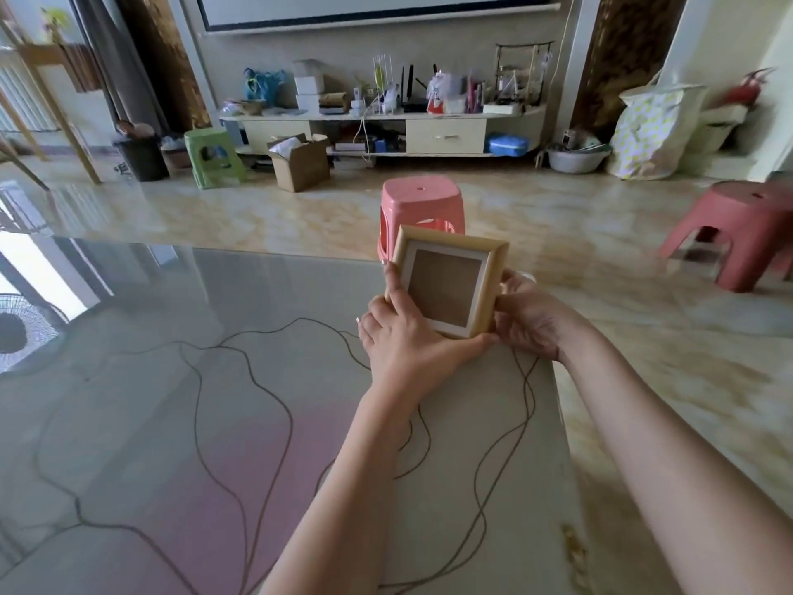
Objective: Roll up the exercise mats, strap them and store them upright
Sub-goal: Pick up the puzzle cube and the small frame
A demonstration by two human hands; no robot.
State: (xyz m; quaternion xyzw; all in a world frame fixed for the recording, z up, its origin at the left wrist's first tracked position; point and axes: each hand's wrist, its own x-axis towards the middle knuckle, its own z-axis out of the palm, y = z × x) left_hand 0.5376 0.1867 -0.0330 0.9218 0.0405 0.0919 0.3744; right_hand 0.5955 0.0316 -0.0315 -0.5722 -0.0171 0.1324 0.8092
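Observation:
Both my hands hold a small wooden picture frame (448, 287) with a white mount and a brown backing, tilted up over the far right corner of a glossy grey table (171, 380). My left hand (399, 332) grips its left and bottom edges, thumb under the lower rim and index finger along the left side. My right hand (525, 313) grips its right edge from behind. No exercise mat or strap shows anywhere in view.
A pink stool (420, 208) stands on the floor just beyond the frame, a darker red stool (746, 225) at the right. A green stool (214, 158), an open cardboard box (300, 163) and a cluttered TV cabinet (386, 118) line the far wall.

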